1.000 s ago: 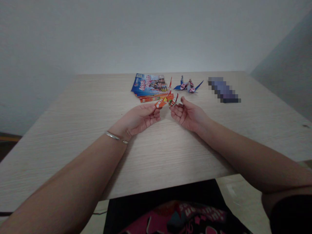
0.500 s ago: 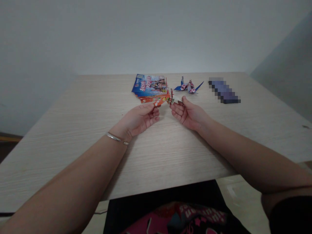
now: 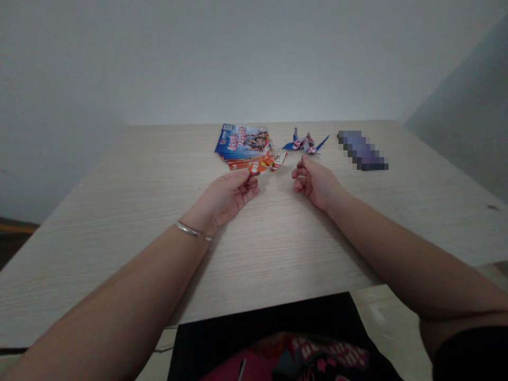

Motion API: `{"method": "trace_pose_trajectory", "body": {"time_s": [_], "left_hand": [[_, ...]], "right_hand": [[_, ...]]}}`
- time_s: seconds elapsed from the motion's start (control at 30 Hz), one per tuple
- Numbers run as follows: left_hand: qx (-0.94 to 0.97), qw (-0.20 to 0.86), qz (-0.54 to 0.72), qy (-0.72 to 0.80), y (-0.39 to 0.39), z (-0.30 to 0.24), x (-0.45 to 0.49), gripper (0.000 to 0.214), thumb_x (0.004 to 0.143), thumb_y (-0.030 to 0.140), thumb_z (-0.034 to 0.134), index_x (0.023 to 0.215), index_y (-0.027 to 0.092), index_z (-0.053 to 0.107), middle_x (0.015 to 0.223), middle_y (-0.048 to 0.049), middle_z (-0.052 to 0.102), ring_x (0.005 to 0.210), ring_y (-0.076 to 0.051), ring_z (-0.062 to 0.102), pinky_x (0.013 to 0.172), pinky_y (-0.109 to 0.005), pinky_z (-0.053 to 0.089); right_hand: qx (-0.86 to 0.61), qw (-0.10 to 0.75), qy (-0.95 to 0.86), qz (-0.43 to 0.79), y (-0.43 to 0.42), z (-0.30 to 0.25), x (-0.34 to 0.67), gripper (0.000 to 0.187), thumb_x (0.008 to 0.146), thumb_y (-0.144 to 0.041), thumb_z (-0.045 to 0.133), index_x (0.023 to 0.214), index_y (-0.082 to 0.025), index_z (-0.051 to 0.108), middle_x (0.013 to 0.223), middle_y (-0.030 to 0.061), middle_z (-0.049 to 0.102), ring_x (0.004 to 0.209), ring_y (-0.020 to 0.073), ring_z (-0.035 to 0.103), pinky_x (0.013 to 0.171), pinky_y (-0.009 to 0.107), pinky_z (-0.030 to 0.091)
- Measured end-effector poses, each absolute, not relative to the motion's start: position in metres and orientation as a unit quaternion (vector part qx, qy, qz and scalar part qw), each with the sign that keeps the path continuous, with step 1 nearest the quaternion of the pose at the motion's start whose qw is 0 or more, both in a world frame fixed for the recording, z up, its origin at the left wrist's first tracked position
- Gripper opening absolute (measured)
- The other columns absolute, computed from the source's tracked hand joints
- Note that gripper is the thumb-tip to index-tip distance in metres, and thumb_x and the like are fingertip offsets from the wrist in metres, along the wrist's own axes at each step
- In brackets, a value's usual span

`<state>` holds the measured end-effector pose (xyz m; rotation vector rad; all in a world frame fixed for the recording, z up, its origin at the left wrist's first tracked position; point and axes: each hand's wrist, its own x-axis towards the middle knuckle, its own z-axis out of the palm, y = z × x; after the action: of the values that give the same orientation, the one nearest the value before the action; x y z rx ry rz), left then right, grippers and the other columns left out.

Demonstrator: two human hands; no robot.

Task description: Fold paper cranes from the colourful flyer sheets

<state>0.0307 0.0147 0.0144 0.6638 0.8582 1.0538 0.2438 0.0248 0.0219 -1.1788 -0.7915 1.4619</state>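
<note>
An orange, white and green folded paper crane [image 3: 260,166] hangs over the front of a paper stack, one end pinched between thumb and fingers of my left hand [image 3: 234,191]. Its pale end points right, toward my right hand [image 3: 315,182]. That hand is apart from the orange crane, fingers curled in and thumb against the index finger, and nothing shows in it. Just beyond my right fingertips stand blue and white paper cranes [image 3: 307,144] on the table.
A fanned stack of printed leaflets [image 3: 242,140], blue on top with orange edges, lies at the far middle of the table [image 3: 138,174]. A dark, pixelated flat object [image 3: 363,151] lies at the right. A wall rises behind the table.
My right hand has let go of the orange crane's pale end and moved to the right, its fingers curling in. My left hand still pinches the other end, almost unmoved.
</note>
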Motion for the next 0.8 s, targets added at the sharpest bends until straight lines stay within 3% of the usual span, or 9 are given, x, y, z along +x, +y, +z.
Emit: {"method": "trace_pose_trajectory", "body": {"time_s": [0.1,0.17,0.37,0.5,0.8], "left_hand": [[0.337,0.713,0.477,0.389,0.012,0.014,0.035,0.008,0.093,0.016,0.07,0.087,0.013,0.074,0.082,-0.0053,0.074,0.077,-0.011,0.066,0.085,-0.025,0.059],[0.375,0.704,0.465,0.384,0.012,0.012,0.038,0.007,0.091,0.017,0.072,0.088,0.013,0.077,0.085,-0.0065,0.075,0.081,-0.013,0.067,0.089,-0.027,0.058],[0.466,0.648,0.428,0.423,0.011,0.006,0.042,0.008,0.088,0.017,0.074,0.084,0.015,0.08,0.086,-0.0061,0.076,0.083,-0.014,0.066,0.09,-0.028,0.053],[0.494,0.624,0.412,0.444,0.008,0.01,0.042,0.011,0.09,0.022,0.072,0.092,0.015,0.081,0.084,-0.0036,0.073,0.082,-0.013,0.064,0.09,-0.028,0.05],[0.434,0.672,0.438,0.41,0.007,0.013,0.041,0.007,0.09,0.016,0.069,0.088,0.013,0.075,0.081,-0.0032,0.069,0.079,-0.011,0.064,0.096,-0.032,0.054]], "right_hand": [[-0.494,0.534,-0.421,0.542,0.02,0.02,0.244,0.014,0.094,-0.02,0.064,0.083,-0.023,0.056,0.063,-0.0104,0.062,0.039,0.0042,0.048,0.04,0.017,0.036],[-0.478,0.519,-0.478,0.523,0.018,0.017,0.243,0.014,0.088,-0.017,0.069,0.084,-0.023,0.058,0.063,-0.0115,0.06,0.041,0.0044,0.047,0.042,0.018,0.036],[-0.507,0.479,-0.585,0.415,0.022,0.007,0.246,0.018,0.086,-0.022,0.073,0.075,-0.023,0.059,0.056,-0.0104,0.053,0.047,0.0071,0.045,0.048,0.023,0.033],[-0.555,0.461,-0.611,0.325,0.035,0.007,0.259,0.023,0.087,-0.028,0.072,0.069,-0.023,0.058,0.055,-0.0085,0.051,0.05,0.0091,0.043,0.052,0.026,0.029],[-0.647,0.418,-0.61,0.186,0.062,0.004,0.293,0.015,0.08,-0.026,0.074,0.073,-0.022,0.061,0.069,-0.0011,0.065,0.062,0.0154,0.056,0.066,0.033,0.045]]}}
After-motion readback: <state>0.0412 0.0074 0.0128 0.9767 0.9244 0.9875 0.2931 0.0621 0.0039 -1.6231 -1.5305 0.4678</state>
